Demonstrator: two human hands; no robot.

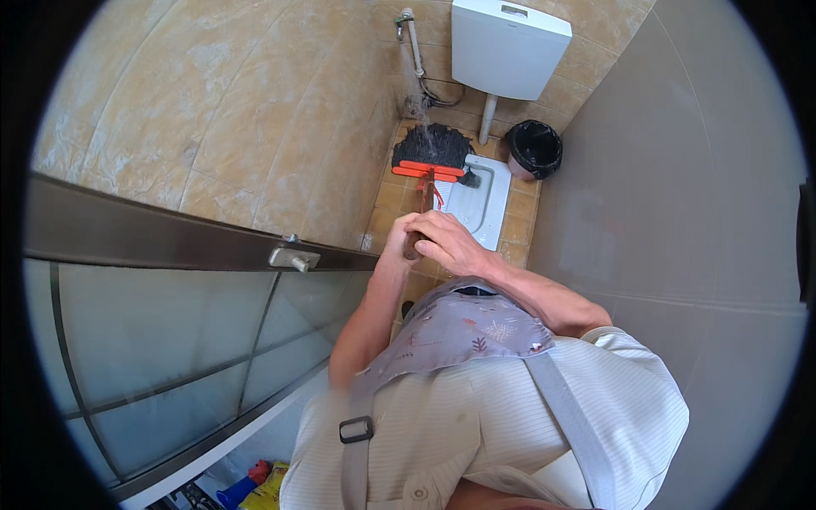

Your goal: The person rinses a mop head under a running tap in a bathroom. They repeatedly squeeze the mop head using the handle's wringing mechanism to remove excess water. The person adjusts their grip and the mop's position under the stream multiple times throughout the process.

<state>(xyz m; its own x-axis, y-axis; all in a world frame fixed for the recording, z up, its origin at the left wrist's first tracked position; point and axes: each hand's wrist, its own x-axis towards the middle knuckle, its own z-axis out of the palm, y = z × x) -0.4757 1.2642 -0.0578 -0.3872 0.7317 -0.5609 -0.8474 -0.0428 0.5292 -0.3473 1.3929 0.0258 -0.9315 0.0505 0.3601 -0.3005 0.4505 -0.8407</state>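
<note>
Both my hands are wrapped round the dark wooden handle of a mop (427, 194). My left hand (399, 241) holds it from the left, and my right hand (450, 243) closes over it from the right near the handle's end. Beyond them the mop's orange clamp (429, 170) and its dark grey strands (432, 143) spread over the floor, touching the edge of the white squat toilet (483, 206). Water streams down onto the strands from a wall tap (403, 27).
A white cistern (510, 49) hangs on the back wall, its pipe (488, 117) running down to the toilet. A bin with a black liner (535, 148) stands beside the grey partition (663, 195). At left is a framed glass door (161, 331) with a metal latch (295, 259).
</note>
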